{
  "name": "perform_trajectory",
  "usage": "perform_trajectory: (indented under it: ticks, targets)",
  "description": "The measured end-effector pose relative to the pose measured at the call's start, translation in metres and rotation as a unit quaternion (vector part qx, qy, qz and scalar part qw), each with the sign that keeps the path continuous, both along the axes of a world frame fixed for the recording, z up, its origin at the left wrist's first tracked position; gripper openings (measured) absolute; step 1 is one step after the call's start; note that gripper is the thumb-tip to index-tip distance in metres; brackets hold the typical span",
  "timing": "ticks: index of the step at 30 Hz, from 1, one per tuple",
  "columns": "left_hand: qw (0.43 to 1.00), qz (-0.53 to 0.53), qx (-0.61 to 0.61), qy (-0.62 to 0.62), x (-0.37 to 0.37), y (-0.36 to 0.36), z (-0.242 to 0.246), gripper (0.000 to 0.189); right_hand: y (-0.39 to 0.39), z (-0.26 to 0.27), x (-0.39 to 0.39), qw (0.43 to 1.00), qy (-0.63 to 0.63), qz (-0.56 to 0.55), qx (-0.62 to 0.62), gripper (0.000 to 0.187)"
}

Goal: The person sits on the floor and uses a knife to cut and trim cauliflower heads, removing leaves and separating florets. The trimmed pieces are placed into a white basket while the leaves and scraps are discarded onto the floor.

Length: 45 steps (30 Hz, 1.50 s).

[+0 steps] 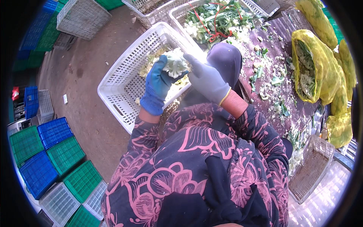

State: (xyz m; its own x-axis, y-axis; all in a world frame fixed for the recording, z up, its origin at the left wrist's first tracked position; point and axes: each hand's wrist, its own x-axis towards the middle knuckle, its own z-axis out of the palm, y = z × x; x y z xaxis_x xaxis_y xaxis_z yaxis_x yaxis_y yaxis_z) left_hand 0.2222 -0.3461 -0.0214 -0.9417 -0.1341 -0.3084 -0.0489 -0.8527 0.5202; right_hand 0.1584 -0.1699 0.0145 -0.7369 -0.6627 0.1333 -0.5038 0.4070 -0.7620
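My left hand [157,84], in a blue knit glove with a coated palm, holds a pale cauliflower piece [175,63] with its cut stem side showing. My right hand [208,79], in a grey glove with a yellow cuff edge, is up against the right side of this piece, its index finger stretched along it. Whether something sits inside the right fist is hidden. Beneath both hands stands a white perforated plastic crate [119,82], with cauliflower florets [147,66] at its far end and right side.
On my right, cauliflower crumbs and leaf scraps litter a purplish surface [269,93]. Yellow mesh bags [329,76] of cauliflower lie beyond. A crate of leafy trimmings [218,25] stands ahead. An old crate [312,170] sits lower right. Green and blue crates [54,159] line the left.
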Motion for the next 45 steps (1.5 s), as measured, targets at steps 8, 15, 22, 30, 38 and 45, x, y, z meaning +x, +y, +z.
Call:
perform_trajectory:
  ticks: [8,15,22,30,38,45]
  targets:
    - [0.978,0.046,-0.2,-0.03,0.007,0.01,0.003,0.025,-0.009,0.014,-0.003,0.982,-0.063,0.003,0.181,0.055]
    - [0.972,0.089,-0.213,-0.045,0.013,0.006,-0.001,0.02,-0.023,0.003,-0.006,0.985,-0.058,0.034,0.159,0.051]
    - [0.999,0.036,-0.002,0.004,0.021,-0.017,0.0,0.038,-0.037,-0.029,-0.018,0.953,-0.301,0.018,0.035,0.048]
    - [0.998,0.056,-0.027,0.027,0.009,-0.032,-0.012,0.039,-0.039,-0.027,-0.022,0.971,-0.201,-0.06,0.117,0.065]
    - [0.978,0.16,-0.136,0.021,0.001,-0.003,-0.016,0.025,-0.041,0.003,0.007,0.982,-0.175,-0.057,0.049,0.064]
    - [0.963,0.212,-0.164,-0.003,-0.003,0.024,-0.007,0.026,-0.041,-0.001,0.02,0.987,-0.127,-0.056,0.087,0.07]
